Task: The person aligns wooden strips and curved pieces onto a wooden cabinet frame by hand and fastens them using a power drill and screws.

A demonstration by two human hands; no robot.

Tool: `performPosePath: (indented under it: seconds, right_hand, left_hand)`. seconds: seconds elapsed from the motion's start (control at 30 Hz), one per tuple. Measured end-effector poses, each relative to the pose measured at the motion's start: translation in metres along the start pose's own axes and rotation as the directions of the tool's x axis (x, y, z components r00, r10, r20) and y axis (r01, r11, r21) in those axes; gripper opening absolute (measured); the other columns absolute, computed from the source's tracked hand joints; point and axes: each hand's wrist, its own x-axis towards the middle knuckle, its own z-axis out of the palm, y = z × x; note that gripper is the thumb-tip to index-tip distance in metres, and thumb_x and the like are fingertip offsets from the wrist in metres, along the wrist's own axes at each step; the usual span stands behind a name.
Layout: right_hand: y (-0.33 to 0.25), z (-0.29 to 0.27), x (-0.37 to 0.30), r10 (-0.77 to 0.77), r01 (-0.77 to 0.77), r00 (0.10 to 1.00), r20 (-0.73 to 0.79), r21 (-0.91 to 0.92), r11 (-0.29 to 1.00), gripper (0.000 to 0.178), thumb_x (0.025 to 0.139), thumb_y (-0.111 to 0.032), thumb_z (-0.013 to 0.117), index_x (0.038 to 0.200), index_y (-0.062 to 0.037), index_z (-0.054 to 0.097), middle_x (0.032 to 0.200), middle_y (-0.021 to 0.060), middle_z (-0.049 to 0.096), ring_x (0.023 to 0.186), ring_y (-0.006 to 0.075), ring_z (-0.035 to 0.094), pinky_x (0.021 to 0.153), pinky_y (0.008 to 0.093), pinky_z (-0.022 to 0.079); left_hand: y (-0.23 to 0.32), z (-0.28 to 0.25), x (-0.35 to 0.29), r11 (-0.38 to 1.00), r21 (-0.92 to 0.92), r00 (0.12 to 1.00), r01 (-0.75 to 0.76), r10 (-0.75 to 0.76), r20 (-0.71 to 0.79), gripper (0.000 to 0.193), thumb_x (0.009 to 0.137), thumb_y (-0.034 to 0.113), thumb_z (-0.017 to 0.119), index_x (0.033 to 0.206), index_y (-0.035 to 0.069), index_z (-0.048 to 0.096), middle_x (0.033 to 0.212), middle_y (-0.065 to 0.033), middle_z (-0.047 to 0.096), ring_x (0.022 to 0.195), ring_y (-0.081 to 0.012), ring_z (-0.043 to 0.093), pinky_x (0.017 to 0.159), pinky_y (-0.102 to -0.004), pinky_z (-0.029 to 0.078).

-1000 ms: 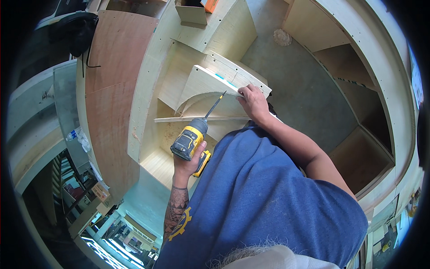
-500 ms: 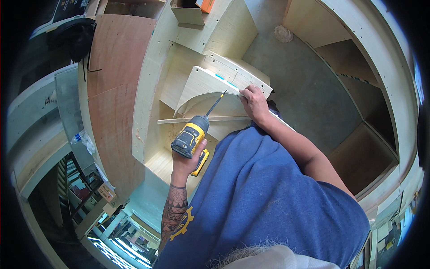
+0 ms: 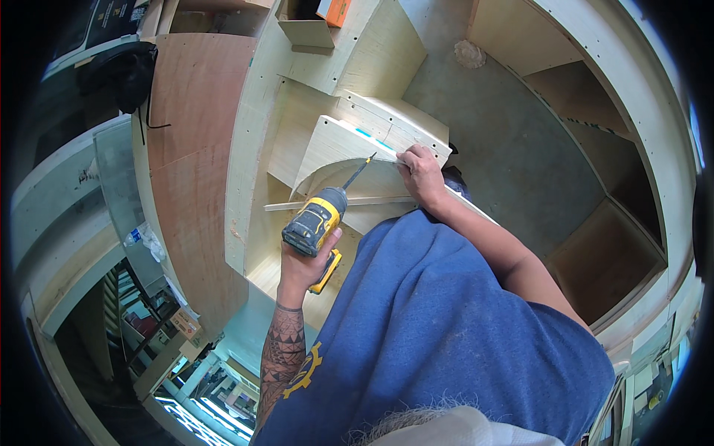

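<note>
While the left hand [image 3: 297, 269] wraps fully round the grip of the yellow-and-black drill [image 3: 316, 221], head view shows the bit [image 3: 355, 175] angled toward the curved board [image 3: 324, 146], probably for aim; can't tell if it touches. Right hand [image 3: 422, 177] is half-closed on the board's right end, likely steadying it. Board sits in the wooden cabinet [image 3: 244, 178], just beyond a thin strip [image 3: 381, 200].

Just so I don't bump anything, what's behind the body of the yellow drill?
A thin wooden strip shows either side of the drill, with a pale board below it. Whatever lies directly behind the drill and left hand is covered.
</note>
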Motion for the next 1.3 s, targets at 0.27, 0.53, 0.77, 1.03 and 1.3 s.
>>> performPosePath:
  seconds: [0.27, 0.53, 0.77, 1.03, 1.3]
  right_hand:
    - [-0.002, -0.001, 0.001, 0.008, -0.007, 1.0, -0.017, 0.011, 1.0, 0.014, 0.085, -0.006, 0.077, 0.099, -0.0032, 0.073, 0.1, 0.0123, 0.065, 0.096, 0.0341, 0.063, 0.087, 0.0448, 0.054]
    - [-0.002, 0.0, 0.001, 0.01, -0.009, 1.0, -0.022, 0.023, 1.0, 0.013, 0.084, -0.005, 0.077, 0.096, -0.0034, 0.07, 0.099, 0.0125, 0.065, 0.096, 0.0343, 0.063, 0.086, 0.0453, 0.053]
    - [-0.002, -0.002, 0.001, 0.003, -0.003, 1.0, -0.001, 0.001, 1.0, 0.016, 0.083, -0.004, 0.076, 0.098, -0.004, 0.07, 0.099, 0.0122, 0.064, 0.095, 0.0337, 0.062, 0.085, 0.045, 0.053]
    - [-0.005, -0.002, 0.002, -0.006, 0.006, 1.0, -0.01, -0.002, 1.0, 0.019, 0.081, -0.001, 0.077, 0.099, -0.0027, 0.071, 0.099, 0.0126, 0.065, 0.093, 0.0344, 0.063, 0.083, 0.0446, 0.054]
    - [-0.002, -0.001, 0.001, 0.004, -0.003, 1.0, 0.019, -0.026, 1.0, 0.021, 0.083, -0.005, 0.077, 0.103, -0.005, 0.07, 0.102, 0.0107, 0.064, 0.096, 0.0323, 0.063, 0.085, 0.0448, 0.053]
  left_hand:
    - [0.009, -0.004, 0.004, 1.0, 0.03, 1.0, 0.0, -0.001, 0.01, 0.044, 0.092, 0.032, 0.083, 0.119, 0.0, 0.071, 0.106, -0.0149, 0.077, 0.098, -0.0286, 0.076, 0.089, -0.0412, 0.059]
    - [0.033, -0.012, 0.011, 0.996, 0.055, 0.996, 0.064, -0.067, 0.061, 0.043, 0.093, 0.034, 0.083, 0.119, 0.001, 0.073, 0.111, -0.0143, 0.078, 0.102, -0.0276, 0.077, 0.09, -0.0411, 0.059]
    - [0.042, -0.02, 0.02, 0.995, 0.089, 0.994, 0.039, -0.048, 0.099, 0.047, 0.093, 0.035, 0.082, 0.124, 0.001, 0.072, 0.117, -0.0157, 0.078, 0.11, -0.0277, 0.076, 0.096, -0.0409, 0.059]
    - [0.058, -0.013, 0.027, 0.994, 0.101, 0.992, -0.036, 0.023, 0.126, 0.044, 0.094, 0.031, 0.081, 0.124, 0.0, 0.072, 0.116, -0.0153, 0.078, 0.109, -0.0263, 0.076, 0.095, -0.0397, 0.059]
    - [0.06, -0.003, 0.035, 0.992, 0.124, 0.989, 0.009, -0.027, 0.145, 0.043, 0.095, 0.029, 0.08, 0.127, 0.0, 0.071, 0.12, -0.015, 0.076, 0.112, -0.0257, 0.074, 0.098, -0.0401, 0.057]
